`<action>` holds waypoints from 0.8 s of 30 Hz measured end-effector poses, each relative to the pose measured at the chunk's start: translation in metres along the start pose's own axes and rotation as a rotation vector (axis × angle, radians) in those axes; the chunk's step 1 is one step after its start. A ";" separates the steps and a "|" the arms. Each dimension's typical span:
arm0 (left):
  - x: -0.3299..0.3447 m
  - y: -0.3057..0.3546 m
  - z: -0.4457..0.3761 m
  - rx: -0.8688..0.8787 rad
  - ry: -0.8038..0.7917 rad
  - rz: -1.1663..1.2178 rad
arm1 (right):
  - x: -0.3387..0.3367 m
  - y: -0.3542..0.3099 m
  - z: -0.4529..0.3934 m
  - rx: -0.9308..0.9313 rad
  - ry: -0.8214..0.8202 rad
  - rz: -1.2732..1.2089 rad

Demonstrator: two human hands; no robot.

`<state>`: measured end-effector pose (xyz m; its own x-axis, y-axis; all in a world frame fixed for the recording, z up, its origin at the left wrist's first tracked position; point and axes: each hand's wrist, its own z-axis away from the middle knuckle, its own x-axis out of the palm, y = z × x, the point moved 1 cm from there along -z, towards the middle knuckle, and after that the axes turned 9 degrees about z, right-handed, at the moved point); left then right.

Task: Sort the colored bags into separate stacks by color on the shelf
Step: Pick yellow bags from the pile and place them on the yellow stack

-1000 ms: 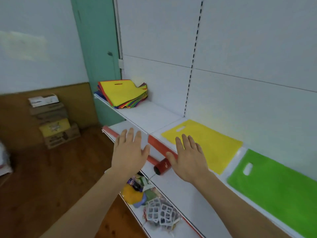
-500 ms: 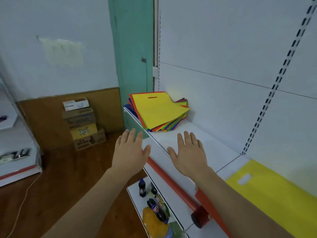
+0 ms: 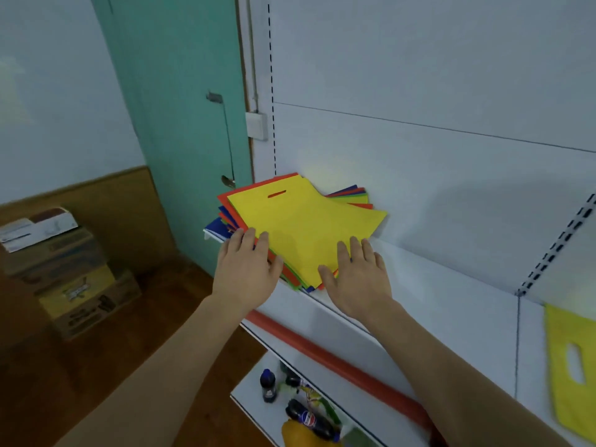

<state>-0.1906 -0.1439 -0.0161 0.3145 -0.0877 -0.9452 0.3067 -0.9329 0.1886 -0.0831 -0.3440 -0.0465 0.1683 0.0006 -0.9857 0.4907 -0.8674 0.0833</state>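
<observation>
A: Where is the mixed stack of bags (image 3: 300, 230) in the head view?

B: At the shelf's (image 3: 435, 298) left end, a yellow bag on top.

A: And the hands?

B: The left hand (image 3: 246, 269) and right hand (image 3: 358, 275) lie flat at its near edge, fingers straight, gripping nothing. Another single yellow bag (image 3: 572, 375) lies far right.

2 hands (image 3: 246, 269), 1 mixed bag pile (image 3: 303, 233), 1 separate yellow bag (image 3: 571, 366), approx. 2 bottles (image 3: 268, 385).
</observation>
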 end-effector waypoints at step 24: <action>0.057 -0.079 -0.172 0.483 -0.207 -0.208 | 0.025 -0.048 -0.102 0.421 -0.051 0.161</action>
<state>-0.0429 -0.0152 -0.0387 0.0934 0.0942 -0.9912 -0.1176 -0.9875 -0.1049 -0.0152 -0.2518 -0.0599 0.1663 -0.1659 -0.9720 0.0697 -0.9813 0.1794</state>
